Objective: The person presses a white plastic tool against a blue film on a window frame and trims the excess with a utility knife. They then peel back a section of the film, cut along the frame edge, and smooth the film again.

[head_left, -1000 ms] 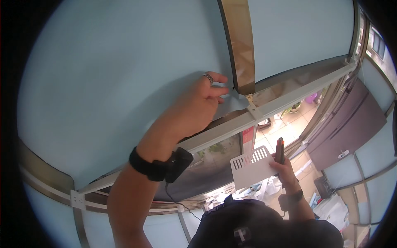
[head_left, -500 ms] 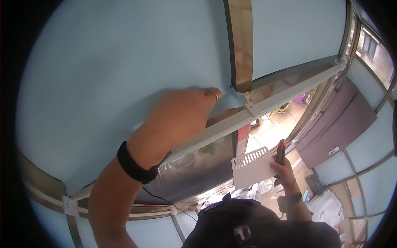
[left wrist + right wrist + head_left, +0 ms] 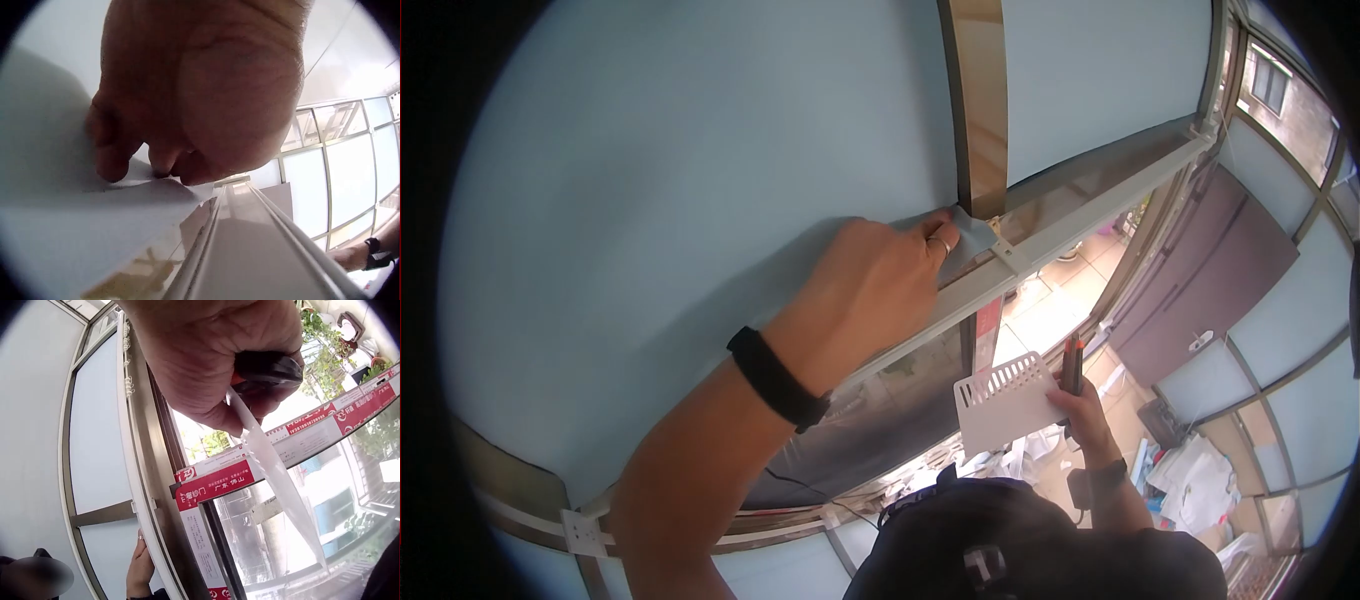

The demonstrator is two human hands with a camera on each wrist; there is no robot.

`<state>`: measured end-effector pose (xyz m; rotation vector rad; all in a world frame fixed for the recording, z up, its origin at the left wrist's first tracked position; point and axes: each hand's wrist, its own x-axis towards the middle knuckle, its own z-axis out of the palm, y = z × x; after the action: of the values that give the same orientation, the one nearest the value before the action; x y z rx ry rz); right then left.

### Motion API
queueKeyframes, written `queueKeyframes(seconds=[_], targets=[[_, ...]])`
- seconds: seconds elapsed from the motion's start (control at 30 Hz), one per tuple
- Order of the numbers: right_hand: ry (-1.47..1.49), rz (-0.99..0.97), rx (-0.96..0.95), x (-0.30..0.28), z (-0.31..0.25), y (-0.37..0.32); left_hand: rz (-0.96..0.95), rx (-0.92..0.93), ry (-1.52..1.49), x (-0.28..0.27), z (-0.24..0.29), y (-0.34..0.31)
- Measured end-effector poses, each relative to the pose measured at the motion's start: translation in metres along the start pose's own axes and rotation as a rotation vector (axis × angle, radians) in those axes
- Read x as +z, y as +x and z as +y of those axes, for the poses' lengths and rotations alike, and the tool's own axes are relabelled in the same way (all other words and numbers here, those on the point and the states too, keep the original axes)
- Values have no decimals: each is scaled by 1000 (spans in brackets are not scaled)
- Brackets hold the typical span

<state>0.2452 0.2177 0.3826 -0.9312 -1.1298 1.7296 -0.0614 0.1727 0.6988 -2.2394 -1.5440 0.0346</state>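
Light blue film (image 3: 700, 130) covers the large glass pane, its lower edge lifting near the brown upright frame bar (image 3: 982, 110). My left hand (image 3: 880, 275) pinches that edge with curled fingers, close to the film's loose corner (image 3: 972, 230). In the left wrist view the fingertips gather a fold of the film (image 3: 150, 187) just above the white rail (image 3: 250, 244). Lower down, my right hand (image 3: 1086, 415) grips a white slotted scraper (image 3: 1005, 415) together with a dark utility knife (image 3: 1073, 365) with an orange part. The right wrist view shows the scraper (image 3: 281, 481) edge-on.
A pale rail (image 3: 970, 290) runs along the bottom of the pane. Beyond it lie a tiled balcony (image 3: 1080, 280) and a purple-grey door (image 3: 1210, 270). White sheets and clutter (image 3: 1195, 485) lie on the floor. Red-and-white printed tape (image 3: 225, 487) borders a screen frame.
The left hand has gone from spread fingers beside the film's edge to pinching it, and has moved slightly right towards the loose corner. The right hand still holds the scraper and knife.
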Motion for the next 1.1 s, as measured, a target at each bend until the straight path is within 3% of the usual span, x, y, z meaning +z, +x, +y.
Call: queueKeyframes(seconds=[0.1,0.17,0.23,0.4,0.6,0.67,0.8,0.9,1.0,1.1], targets=[[-18,-41,72,18,-14,-8,5,-48,-112,-2,-2,-2],[-34,-27,27,18,-4,-11,-132,-64,-103,-9,0,-2],[-41,-5,-20,22,-8,-16,-128,-75,-164,-13,-2,-9],[22,-31,48,20,-10,-38,-275,-155,-220,-30,0,-7],[-5,23,55,13,-12,-51,-80,-132,-252,-24,21,-1],[9,40,59,6,-13,-54,194,-121,-252,-7,23,13],[46,53,69,-2,-10,-56,126,-118,-282,-7,26,24],[22,51,77,-6,-12,-58,148,-25,-142,7,26,26],[24,60,52,-7,-15,-62,113,-46,-96,2,25,19],[21,87,44,-8,-21,-66,149,-156,-236,-7,20,6]])
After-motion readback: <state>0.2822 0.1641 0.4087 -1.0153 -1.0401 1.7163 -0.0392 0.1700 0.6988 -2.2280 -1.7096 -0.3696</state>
